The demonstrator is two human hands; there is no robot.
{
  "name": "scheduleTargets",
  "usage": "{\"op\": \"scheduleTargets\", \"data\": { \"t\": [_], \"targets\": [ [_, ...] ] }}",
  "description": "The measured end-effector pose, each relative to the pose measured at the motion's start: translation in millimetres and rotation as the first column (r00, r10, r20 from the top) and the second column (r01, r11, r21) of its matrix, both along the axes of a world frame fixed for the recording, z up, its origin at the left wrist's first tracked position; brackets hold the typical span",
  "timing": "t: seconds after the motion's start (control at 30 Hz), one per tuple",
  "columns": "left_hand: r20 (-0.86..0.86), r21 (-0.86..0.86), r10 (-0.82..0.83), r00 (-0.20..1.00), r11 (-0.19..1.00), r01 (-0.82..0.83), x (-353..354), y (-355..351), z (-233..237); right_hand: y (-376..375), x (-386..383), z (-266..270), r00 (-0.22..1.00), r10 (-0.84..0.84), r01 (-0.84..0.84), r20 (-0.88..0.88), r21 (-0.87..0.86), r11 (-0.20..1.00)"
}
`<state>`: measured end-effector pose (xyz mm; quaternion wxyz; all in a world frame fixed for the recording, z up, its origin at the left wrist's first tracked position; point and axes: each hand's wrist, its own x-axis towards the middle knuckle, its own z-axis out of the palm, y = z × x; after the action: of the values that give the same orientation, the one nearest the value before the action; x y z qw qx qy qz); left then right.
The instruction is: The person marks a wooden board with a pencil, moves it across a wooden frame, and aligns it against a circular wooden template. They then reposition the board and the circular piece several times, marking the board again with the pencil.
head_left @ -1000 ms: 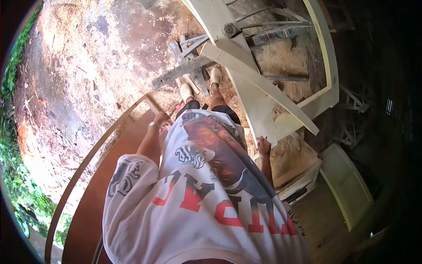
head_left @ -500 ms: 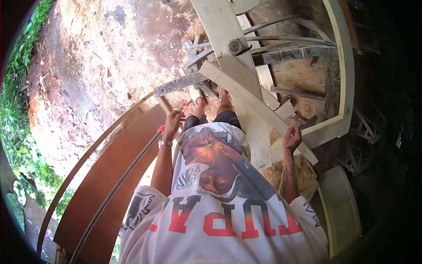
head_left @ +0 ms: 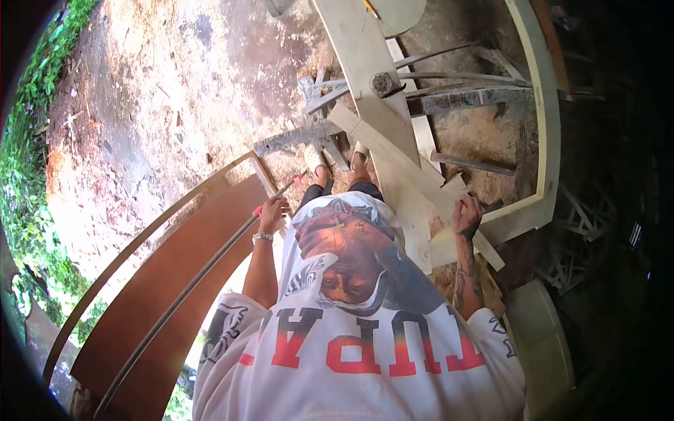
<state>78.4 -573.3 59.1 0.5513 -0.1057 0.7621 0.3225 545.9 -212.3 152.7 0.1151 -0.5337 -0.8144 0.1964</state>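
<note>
My left hand (head_left: 274, 211) is closed around the upper part of a long metal bar clamp (head_left: 184, 295) with red fittings. The clamp lies slantwise over a curved brown panel (head_left: 165, 259) at left. My right hand (head_left: 467, 215) has its fingers curled at the edge of a narrow wooden board (head_left: 397, 154). This board lies diagonally across a wider pale plank (head_left: 358, 59). What the right fingertips touch is partly hidden.
A dark round metal piece (head_left: 382, 85) sits on the plank, and a pencil (head_left: 371, 8) lies near its far end. A curved pale frame (head_left: 549, 140) stands at right. Wood offcuts (head_left: 470, 164) and sawdust cover the ground around my feet.
My left hand has moved down along the bar clamp, closer to my body. The right hand stays by the narrow board, its fingers slightly shifted. The whole view has tilted a little.
</note>
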Motion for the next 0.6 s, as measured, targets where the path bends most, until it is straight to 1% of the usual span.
{"op": "scheduleTargets", "data": {
  "t": [0.1, 0.13, 0.23, 0.27, 0.37, 0.4, 0.43, 0.5, 0.6],
  "targets": [
    [0.015, 0.126, -0.028, 1.000, 0.992, 0.026, -22.1, 7.7, -18.0, -9.5, -30.1, 29.9, 0.988, 0.148, -0.147, 0.034, -0.027, 0.989],
    [-0.004, 0.161, -0.017, 1.000, 0.987, 0.018, -26.8, 12.1, -19.1, -11.3, -34.5, 28.9, 0.968, 0.238, -0.241, 0.078, 0.023, 0.970],
    [0.017, 0.250, 0.027, 0.999, 0.968, -0.030, -40.1, 21.2, -20.9, -28.2, -45.0, 35.4, 0.956, 0.246, -0.248, 0.161, -0.008, 0.969],
    [0.100, 0.307, 0.066, 0.993, 0.947, -0.093, -45.6, 17.7, -24.3, -32.1, -47.8, 37.2, 0.956, 0.241, -0.239, 0.166, -0.029, 0.970],
    [0.023, 0.338, -0.005, 1.000, 0.941, -0.003, -53.8, 3.0, -38.0, -46.9, -48.4, 23.7, 0.971, 0.141, -0.153, 0.194, 0.045, 0.987],
    [0.028, 0.306, -0.012, 1.000, 0.952, 0.003, -55.4, -3.4, -44.0, -52.5, -48.5, 22.4, 0.970, 0.123, -0.139, 0.209, 0.065, 0.988],
    [0.031, 0.275, 0.029, 0.999, 0.961, -0.037, -54.3, -8.3, -43.1, -60.0, -50.4, 23.8, 0.969, 0.103, -0.125, 0.225, 0.085, 0.989],
    [0.037, 0.257, 0.037, 0.999, 0.965, -0.045, -52.2, -22.6, -39.7, -70.4, -53.4, 23.1, 0.966, 0.075, -0.107, 0.247, 0.119, 0.987],
    [0.041, 0.142, 0.005, 0.999, 0.990, -0.011, -42.0, -39.1, -30.9, -81.4, -52.2, 22.0, 0.967, 0.051, -0.094, 0.250, 0.162, 0.982]
  ]
}}
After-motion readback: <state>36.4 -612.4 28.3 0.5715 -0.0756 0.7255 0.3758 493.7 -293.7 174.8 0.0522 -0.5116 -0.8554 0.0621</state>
